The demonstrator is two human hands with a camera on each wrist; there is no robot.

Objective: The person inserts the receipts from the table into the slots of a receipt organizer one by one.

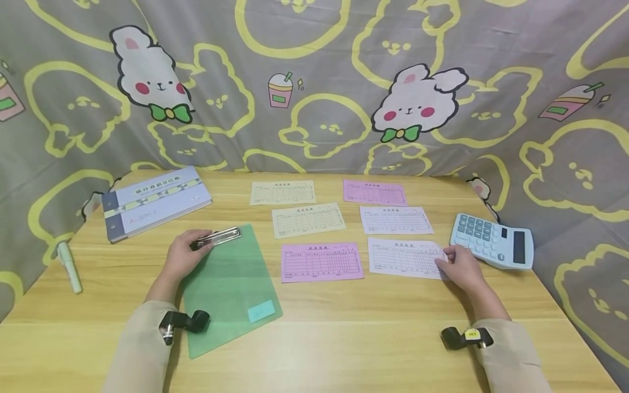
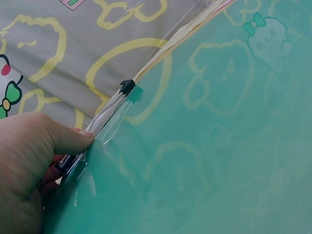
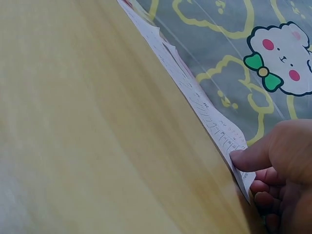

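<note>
A green clipboard [image 1: 223, 295] lies at a slant on the table, a pale blue sticky note [image 1: 261, 311] near its lower edge. My left hand [image 1: 184, 255] grips its metal clip [image 1: 218, 237] at the top, thumb over it in the left wrist view. To the right, my right hand [image 1: 463, 268] pinches the right edge of the nearest white form slip [image 1: 404, 258]. In the right wrist view the thumb presses on that slip's [image 3: 214, 124] corner, with the other fingers curled below. A pink slip [image 1: 321, 262] lies between the clipboard and the white one.
Farther back lie two yellowish slips [image 1: 308, 221], another white slip [image 1: 397, 220] and another pink slip [image 1: 375, 193]. A light blue calculator [image 1: 479, 240] sits just beyond my right hand. At left are a ledger book [image 1: 157, 204] and a pale green marker [image 1: 70, 267]. A patterned curtain [image 1: 324, 71] rises behind the table.
</note>
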